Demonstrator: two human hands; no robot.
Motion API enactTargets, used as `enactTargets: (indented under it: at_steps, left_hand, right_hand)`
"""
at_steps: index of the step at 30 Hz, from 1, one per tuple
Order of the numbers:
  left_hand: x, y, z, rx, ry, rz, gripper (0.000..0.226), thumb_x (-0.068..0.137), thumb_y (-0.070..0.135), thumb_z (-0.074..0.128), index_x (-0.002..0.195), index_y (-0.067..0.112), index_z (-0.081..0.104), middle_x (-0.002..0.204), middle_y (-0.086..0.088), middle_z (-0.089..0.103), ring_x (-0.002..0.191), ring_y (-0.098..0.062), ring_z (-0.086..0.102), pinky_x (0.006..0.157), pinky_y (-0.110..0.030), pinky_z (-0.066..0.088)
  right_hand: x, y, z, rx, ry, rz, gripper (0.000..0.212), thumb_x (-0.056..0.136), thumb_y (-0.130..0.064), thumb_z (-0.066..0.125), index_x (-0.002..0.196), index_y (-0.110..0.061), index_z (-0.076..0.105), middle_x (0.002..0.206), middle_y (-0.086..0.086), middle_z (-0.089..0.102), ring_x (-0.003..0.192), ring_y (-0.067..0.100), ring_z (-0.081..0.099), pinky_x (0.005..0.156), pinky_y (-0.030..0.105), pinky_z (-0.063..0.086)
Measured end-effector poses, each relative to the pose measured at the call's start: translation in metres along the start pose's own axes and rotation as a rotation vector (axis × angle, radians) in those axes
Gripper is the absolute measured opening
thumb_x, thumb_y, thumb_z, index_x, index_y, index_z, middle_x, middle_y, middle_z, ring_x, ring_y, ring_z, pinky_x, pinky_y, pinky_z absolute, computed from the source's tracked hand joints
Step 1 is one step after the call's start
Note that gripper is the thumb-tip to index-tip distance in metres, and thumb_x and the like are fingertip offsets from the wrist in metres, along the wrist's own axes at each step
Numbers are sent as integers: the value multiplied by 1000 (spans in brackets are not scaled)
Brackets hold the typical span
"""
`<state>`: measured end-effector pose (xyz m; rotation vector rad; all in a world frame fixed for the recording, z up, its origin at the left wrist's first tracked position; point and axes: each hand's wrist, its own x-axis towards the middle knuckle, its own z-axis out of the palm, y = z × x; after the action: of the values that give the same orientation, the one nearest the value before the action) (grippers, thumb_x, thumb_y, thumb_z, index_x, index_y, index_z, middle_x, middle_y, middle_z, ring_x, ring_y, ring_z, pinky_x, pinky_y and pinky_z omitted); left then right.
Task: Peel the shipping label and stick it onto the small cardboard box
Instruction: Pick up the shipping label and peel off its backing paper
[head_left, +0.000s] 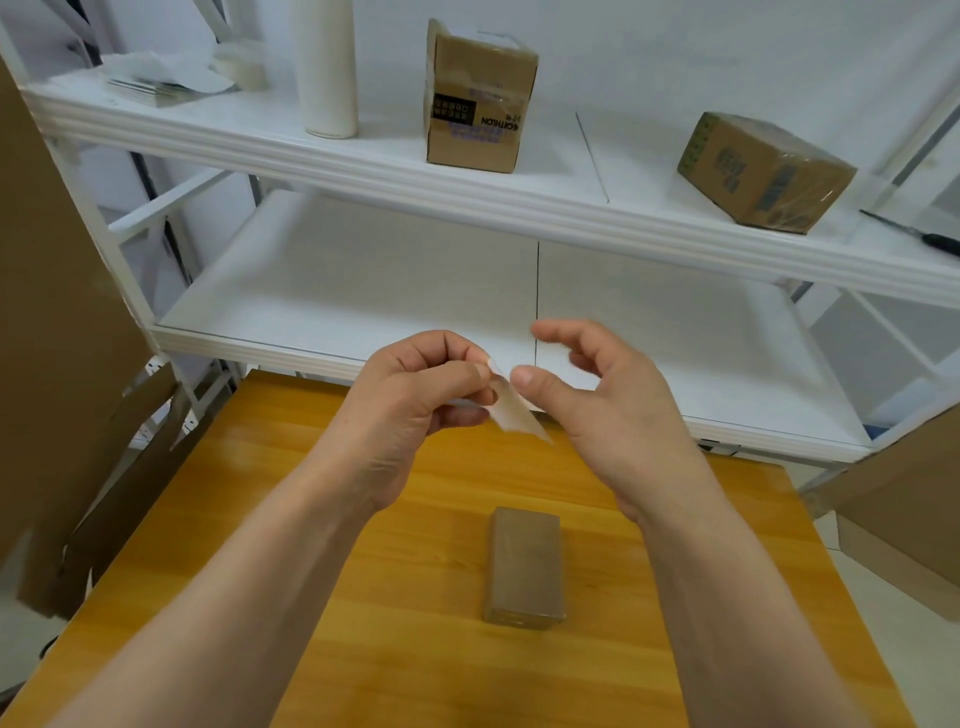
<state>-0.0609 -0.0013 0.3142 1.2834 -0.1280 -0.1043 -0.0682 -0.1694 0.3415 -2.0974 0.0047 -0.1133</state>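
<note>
My left hand (421, 395) pinches the top corner of a small pale shipping label (514, 413), held up above the wooden table (322, 519). My right hand (602, 395) is close beside it, thumb tip near the label's upper edge and fingers loosely curled; whether the thumb touches the label is unclear. The small cardboard box (524, 566) lies flat on the table below both hands, long side pointing away from me, untouched.
A white metal shelf rack (363, 171) stands behind the table. Its upper shelf carries two cardboard boxes (478, 98) (763, 171), a white bottle (327, 67), papers and a screwdriver (914, 234). Large cardboard sheets (57, 312) lean at the left and right.
</note>
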Motion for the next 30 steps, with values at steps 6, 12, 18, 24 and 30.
enactTargets:
  at_steps: [6, 12, 18, 24, 30]
  left_hand:
    - [-2, -4, 2, 41, 5, 30, 5, 84, 7, 66, 81, 9, 69, 72, -4, 68, 79, -19, 64, 76, -31, 53]
    - [-5, -4, 5, 103, 31, 47, 10, 89, 5, 64, 83, 12, 68, 76, 1, 68, 81, -14, 66, 82, -38, 51]
    - [-5, -5, 7, 115, 29, 40, 12, 90, 4, 62, 84, 12, 67, 78, -2, 69, 81, -14, 66, 81, -38, 52]
    - [-5, -7, 12, 76, -3, 17, 15, 94, 6, 57, 83, 14, 64, 80, -3, 67, 80, -14, 65, 76, -33, 53]
    - [-7, -11, 15, -16, -44, -45, 19, 88, 30, 67, 91, 12, 64, 80, 1, 69, 82, -12, 67, 78, -33, 54]
  right_hand:
    - [-1, 0, 4, 177, -81, -37, 10, 88, -36, 73, 88, -27, 78, 88, -10, 79, 90, 8, 73, 86, 33, 58]
    - [-1, 4, 3, 201, -100, -21, 12, 83, -31, 78, 85, -19, 79, 84, -4, 79, 86, 12, 74, 86, 37, 59]
    - [-1, 3, -3, 223, -85, 2, 13, 87, -28, 75, 81, -16, 78, 79, 2, 79, 79, 16, 75, 79, 35, 60]
    - [0, 4, -2, 197, -67, 0, 16, 89, -29, 73, 81, -15, 77, 80, 5, 79, 82, 23, 74, 84, 45, 61]
    - [-1, 4, -2, 174, -53, -8, 15, 89, -31, 72, 81, -18, 76, 82, 2, 79, 85, 22, 75, 85, 50, 60]
